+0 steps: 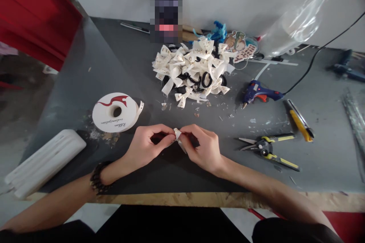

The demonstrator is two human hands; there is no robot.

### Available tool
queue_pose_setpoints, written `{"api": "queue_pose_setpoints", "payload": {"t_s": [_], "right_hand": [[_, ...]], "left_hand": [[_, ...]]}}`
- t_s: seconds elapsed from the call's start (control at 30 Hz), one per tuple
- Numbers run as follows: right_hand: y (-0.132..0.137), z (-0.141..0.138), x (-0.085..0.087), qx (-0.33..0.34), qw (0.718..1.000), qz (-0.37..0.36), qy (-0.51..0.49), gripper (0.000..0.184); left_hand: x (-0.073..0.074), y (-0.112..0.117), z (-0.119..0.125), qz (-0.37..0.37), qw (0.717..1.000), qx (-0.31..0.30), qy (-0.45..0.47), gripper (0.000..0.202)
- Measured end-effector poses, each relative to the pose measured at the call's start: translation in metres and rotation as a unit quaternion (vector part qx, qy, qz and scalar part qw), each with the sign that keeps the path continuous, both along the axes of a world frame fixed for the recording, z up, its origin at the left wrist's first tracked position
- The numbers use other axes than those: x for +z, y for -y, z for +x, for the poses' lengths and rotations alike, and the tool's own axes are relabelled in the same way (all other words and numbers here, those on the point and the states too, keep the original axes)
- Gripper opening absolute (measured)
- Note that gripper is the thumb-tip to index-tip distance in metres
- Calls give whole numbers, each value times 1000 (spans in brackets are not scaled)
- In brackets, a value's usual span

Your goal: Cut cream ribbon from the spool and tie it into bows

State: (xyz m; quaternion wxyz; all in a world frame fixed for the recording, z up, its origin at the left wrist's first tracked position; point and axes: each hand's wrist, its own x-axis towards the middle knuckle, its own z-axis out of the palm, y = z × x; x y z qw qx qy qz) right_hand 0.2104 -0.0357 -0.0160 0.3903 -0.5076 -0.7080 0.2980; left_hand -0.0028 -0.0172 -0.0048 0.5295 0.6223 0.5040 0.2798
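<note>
My left hand (146,145) and my right hand (202,147) meet over the near middle of the grey table (85,76). Both pinch a small folded piece of cream ribbon (178,135) between thumb and fingers. A beaded bracelet (98,178) sits on my left wrist. Behind the hands lies a heap of finished cream ribbon bows (190,69) mixed with black hair ties. A white ribbon spool (115,112) with a red mark lies flat to the left, its loose end pointing right.
A blue glue gun (261,93) with a black cable lies right of the heap. A yellow box cutter (299,120) and yellow-handled snips (269,148) lie at right. A white case (42,161) rests at the near left edge. A clear plastic bag (299,22) stands at the back right.
</note>
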Motion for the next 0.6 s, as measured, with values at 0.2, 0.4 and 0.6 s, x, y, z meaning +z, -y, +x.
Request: {"api": "queue_pose_setpoints", "payload": {"t_s": [0.2,0.4,0.6], "right_hand": [[-1,-1,5,11,995,-76,-61,21],[-2,-1,4,13,991,-100,-84,23],[-6,2,3,26,997,-49,-61,30]], "left_hand": [[-2,-2,1,-15,999,3,31,15],[-4,-2,-1,-20,1000,3,25,11],[-2,-3,-1,48,998,-36,8,12]]}}
